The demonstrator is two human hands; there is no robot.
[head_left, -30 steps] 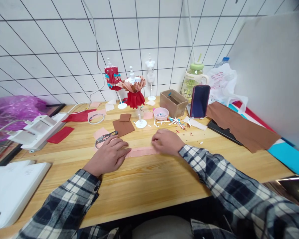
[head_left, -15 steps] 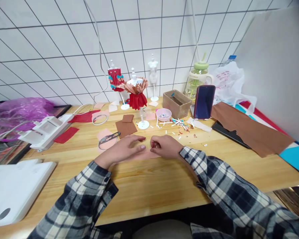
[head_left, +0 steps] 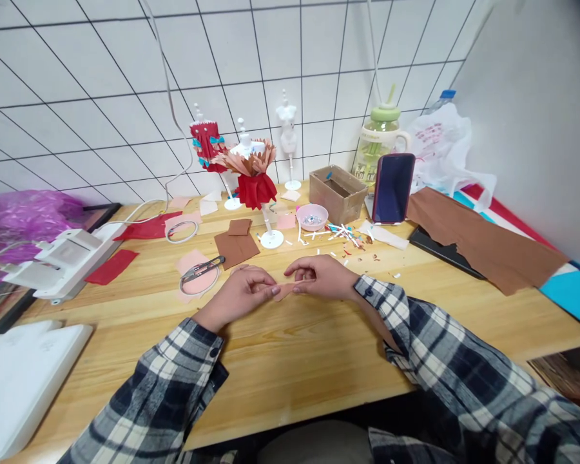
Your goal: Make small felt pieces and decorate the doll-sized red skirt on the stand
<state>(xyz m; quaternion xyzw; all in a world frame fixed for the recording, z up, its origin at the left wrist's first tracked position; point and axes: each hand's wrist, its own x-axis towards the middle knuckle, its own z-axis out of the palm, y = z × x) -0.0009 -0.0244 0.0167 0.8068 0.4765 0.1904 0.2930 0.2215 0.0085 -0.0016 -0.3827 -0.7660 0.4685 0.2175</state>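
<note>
We see a pink round plastic bowl (head_left: 312,227) holding small shiny bits, and just beside it an open brown cardboard box (head_left: 336,201) with a small blue scrap at its rim; we cannot make out what lies deeper inside. Behind the box we have a clear plastic jug (head_left: 377,143) with a green lid and straw, something green showing within. The crumpled white plastic bag (head_left: 439,145) beside it hides its contents from us.

A second ago our pale pink papery strip (head_left: 285,292) lies flat on the wooden surface (head_left: 290,361), the left fingers resting at one end. Now it is bunched between our two hands, in front of the white-stemmed dress form (head_left: 256,187) with its red skirt and brown-and-pink ruffle. Half a second ago our left hand is open — now its fingers have closed in.

Our left hand (head_left: 244,293) pinches the strip's left end between thumb and fingers, the rest of the hand loosely curled. Our right hand (head_left: 326,277) grips the other end the same way, fingertips nearly closed. The grey metal snips (head_left: 200,269) lie near the left hand, untouched.
</note>
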